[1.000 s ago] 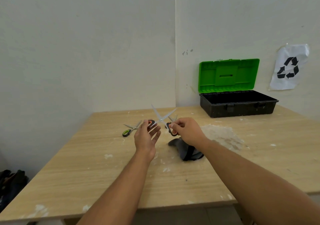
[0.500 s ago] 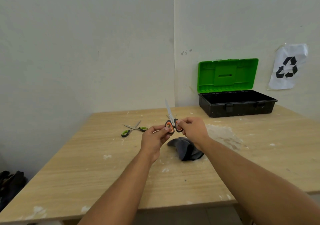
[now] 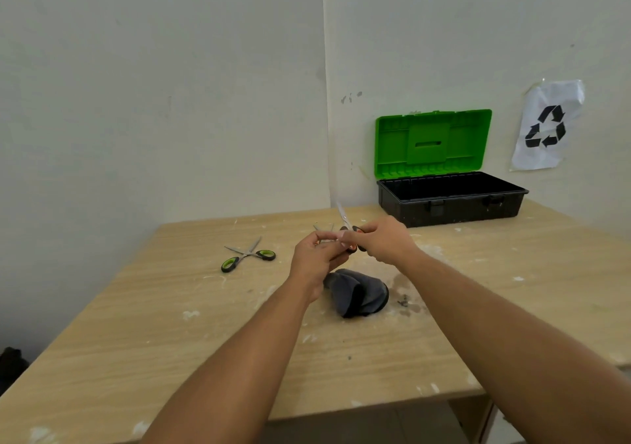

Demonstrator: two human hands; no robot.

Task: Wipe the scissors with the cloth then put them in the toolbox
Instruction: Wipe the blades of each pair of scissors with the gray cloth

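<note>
Orange-handled scissors (image 3: pixel 343 217) stand blades-up and closed above the table, held at the handles. My right hand (image 3: pixel 382 240) grips the handles. My left hand (image 3: pixel 316 257) touches them from the left with its fingertips. Just below my hands a crumpled dark grey cloth (image 3: pixel 358 293) lies on the table. Green-handled scissors (image 3: pixel 247 257) lie open on the table to the left. Tips of a third pair (image 3: pixel 323 228) show behind my left hand. The black toolbox (image 3: pixel 450 201) with its green lid (image 3: pixel 432 143) raised stands at the back right.
The wooden table (image 3: pixel 170 341) has white stains and a pale smear right of the cloth. A paper with a recycling sign (image 3: pixel 546 125) hangs on the right wall. A dark object (image 3: pixel 10 365) lies on the floor at the far left.
The orange-handled scissors' blades went from spread wide to closed. Both hands came together at the handles, and the blades now lean slightly left.
</note>
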